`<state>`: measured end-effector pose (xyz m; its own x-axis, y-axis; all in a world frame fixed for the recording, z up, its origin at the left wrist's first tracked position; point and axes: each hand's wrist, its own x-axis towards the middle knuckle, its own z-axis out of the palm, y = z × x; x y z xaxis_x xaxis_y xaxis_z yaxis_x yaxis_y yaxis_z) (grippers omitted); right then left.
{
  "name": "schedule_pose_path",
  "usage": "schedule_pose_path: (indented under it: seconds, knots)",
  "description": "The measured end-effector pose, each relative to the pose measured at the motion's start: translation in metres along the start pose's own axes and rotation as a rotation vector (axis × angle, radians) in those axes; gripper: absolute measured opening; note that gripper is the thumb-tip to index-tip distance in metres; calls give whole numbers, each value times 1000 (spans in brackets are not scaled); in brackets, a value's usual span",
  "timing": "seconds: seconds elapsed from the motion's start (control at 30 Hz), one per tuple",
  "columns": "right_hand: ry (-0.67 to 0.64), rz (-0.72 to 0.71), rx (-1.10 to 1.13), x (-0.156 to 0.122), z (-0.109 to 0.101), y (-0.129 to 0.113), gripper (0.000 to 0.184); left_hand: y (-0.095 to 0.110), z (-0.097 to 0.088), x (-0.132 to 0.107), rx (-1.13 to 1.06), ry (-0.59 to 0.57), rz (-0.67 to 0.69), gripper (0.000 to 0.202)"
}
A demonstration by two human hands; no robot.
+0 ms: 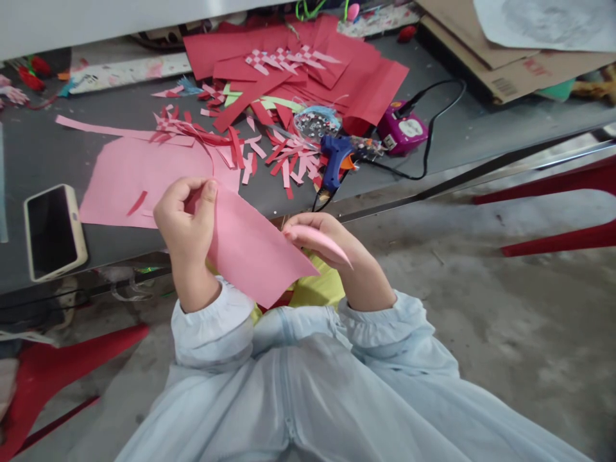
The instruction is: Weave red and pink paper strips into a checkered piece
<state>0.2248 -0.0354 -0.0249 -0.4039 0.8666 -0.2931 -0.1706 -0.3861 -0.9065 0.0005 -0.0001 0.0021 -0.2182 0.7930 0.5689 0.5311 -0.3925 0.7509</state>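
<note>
Head view: the left hand pinches pink paper; a pink curl partly hides the right hand, whose grip I can't tell.

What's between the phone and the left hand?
In the head view, a flat pink sheet with a red strip on it lies between phone and left hand.

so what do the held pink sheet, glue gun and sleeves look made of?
Pink sheet: matte paper or light card; thin edges, dull even surface. Glue gun: probably moulded plastic; smooth, uniform blue. Sleeves: likely thin fabric, fibre unclear; soft wrinkles, gathered ends.
</note>
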Motion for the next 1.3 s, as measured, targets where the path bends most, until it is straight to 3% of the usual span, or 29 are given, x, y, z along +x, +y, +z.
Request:
schedule_pose_path:
  seconds: [0.1, 0.27, 0.4, 0.43, 0.53, 0.63, 0.77, 0.87, 1.1, 1.2, 1.3]
  knots:
    - [-8, -41, 17, 0, 0, 0, 34, -4, 4, -1, 3, 15, 33, 18]
    - [61, -108, 74, 0, 4, -6, 42, -11, 7, 1, 25, 171, 160, 34]
    - [147, -172, 177, 3, 11, -16, 47, -3, 8, -1, -52, 222, 91, 33]
    - [172, -205, 204, 4, 13, -18, 47, 0, 8, -2, -103, 193, 38, 31]
    - [187, -314, 253, 10, 20, -22, 43, 8, 9, -5, -172, -88, -198, 43]
    - [166, -356, 235, 15, 28, -25, 38, 10, 11, -8, -204, -323, -343, 50]
    - [175, -360, 144, 20, 40, -31, 42, 7, 14, -12, -381, -539, -557, 69]
    - [171, -356, 85, 23, 47, -34, 44, 5, 14, -16, -540, -672, -609, 69]
    - [119, -370, 46, 29, 51, -28, 42, 10, 8, -12, -563, -550, -489, 47]
    - [181, -372, 4, 29, 52, -26, 43, 19, 5, -7, -583, -536, -476, 35]
    - [262, -383, -43, 29, 53, -27, 43, 22, 3, -6, -565, -479, -476, 37]
